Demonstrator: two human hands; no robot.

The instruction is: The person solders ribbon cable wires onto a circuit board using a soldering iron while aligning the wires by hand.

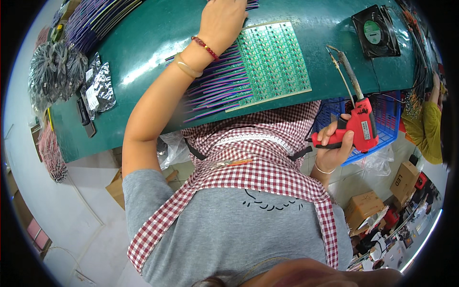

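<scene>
My right hand (338, 149) is closed round the handle of a red and black soldering gun (364, 125). Its long metal tip and thin feed tube point up over the table's near edge, right of the boards. My left hand (222, 20) reaches across to the top of the view, beside purple and blue wires (252, 4). Its fingertips are cut off there, so any grip is hidden. Below that hand lies a panel of green circuit boards (279, 62). Purple, blue and pink wires (217, 93) run out from its left side in a row, partly under my left forearm.
On the green table (143, 28), a black fan (375, 32) stands at the far right. Wire bundles (98, 21), bagged parts (57, 64) and a silvery bag (99, 86) lie left. A blue basket (389, 126) hangs right; another person's yellow-green sleeve (428, 129) shows beyond.
</scene>
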